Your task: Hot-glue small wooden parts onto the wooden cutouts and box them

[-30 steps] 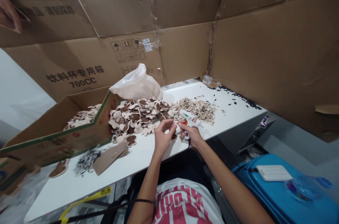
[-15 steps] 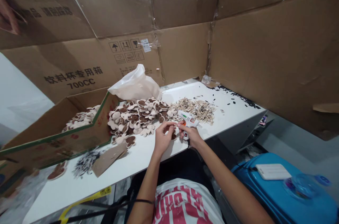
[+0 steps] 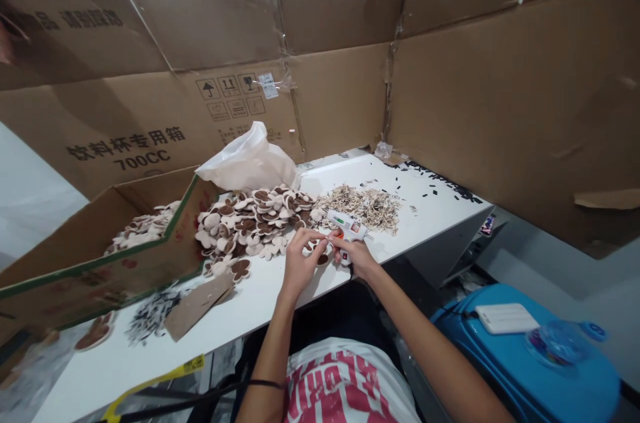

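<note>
My right hand (image 3: 359, 257) is wrapped round a white hot glue gun (image 3: 349, 225) with an orange trigger, its nozzle pointing right. The fingertips of my left hand (image 3: 301, 261) are pinched together and meet those of the right; whatever small thing lies between them is too small to make out. Just below the fingers, a brown and cream flower-shaped felt piece (image 3: 323, 259) rests on the white table (image 3: 273, 286), partly hidden. Left of my hands rises a heap of similar felt pieces (image 3: 255, 223). Behind the glue gun spreads a pile of small beige strips (image 3: 367, 206).
An open cardboard box (image 3: 150, 256) with more felt pieces stands at left. Near it lie a cardboard scrap (image 3: 197, 306) and dark shreds (image 3: 155, 316). A white bag (image 3: 250, 159) is behind the heap. Tall cardboard walls (image 3: 340, 93) enclose the back. A blue suitcase (image 3: 565, 383) stands at right.
The whole view has shifted slightly. My left fingertips have come up against the right ones, and more of the felt piece below shows. Glue gun stays in my right hand.
</note>
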A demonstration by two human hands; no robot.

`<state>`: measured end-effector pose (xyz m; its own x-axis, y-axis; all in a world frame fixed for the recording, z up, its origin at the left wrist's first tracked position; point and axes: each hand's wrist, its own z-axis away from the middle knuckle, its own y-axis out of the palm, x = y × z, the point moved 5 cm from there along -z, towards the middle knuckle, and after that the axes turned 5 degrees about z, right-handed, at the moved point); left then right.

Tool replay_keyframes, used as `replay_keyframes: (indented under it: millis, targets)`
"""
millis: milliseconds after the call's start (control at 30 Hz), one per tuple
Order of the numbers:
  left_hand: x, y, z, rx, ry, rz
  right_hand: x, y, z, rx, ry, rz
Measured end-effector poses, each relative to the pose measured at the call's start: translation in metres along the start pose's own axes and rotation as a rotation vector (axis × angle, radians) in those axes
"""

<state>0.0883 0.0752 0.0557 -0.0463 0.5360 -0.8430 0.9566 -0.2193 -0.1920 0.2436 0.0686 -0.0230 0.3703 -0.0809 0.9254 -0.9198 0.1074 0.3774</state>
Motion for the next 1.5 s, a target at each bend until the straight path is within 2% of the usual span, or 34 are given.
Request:
replay_keyframes:
  millis: [300, 567, 933, 1167, 1500]
  targets:
    - [0.014, -0.026, -0.005, -0.111, -0.091, 0.034, 0.001, -0.005, -0.002, -0.076, -0.034, -0.008]
    - [0.017, -0.029, -0.003, 0.043, -0.027, -0.085, 0.002, -0.007, -0.001, -0.095, -0.041, -0.056]
    - [0.032, -0.020, 0.001, 0.159, -0.091, -0.119, 0.002, -0.006, -0.002, -0.074, -0.061, -0.071]
    - [0.036, -0.012, 0.003, 0.258, -0.026, -0.331, 0.004, -0.006, -0.002, -0.094, -0.055, -0.049]
    - [0.043, -0.009, 0.007, 0.266, -0.011, -0.406, 0.001, -0.007, -0.004, -0.095, -0.037, -0.070]
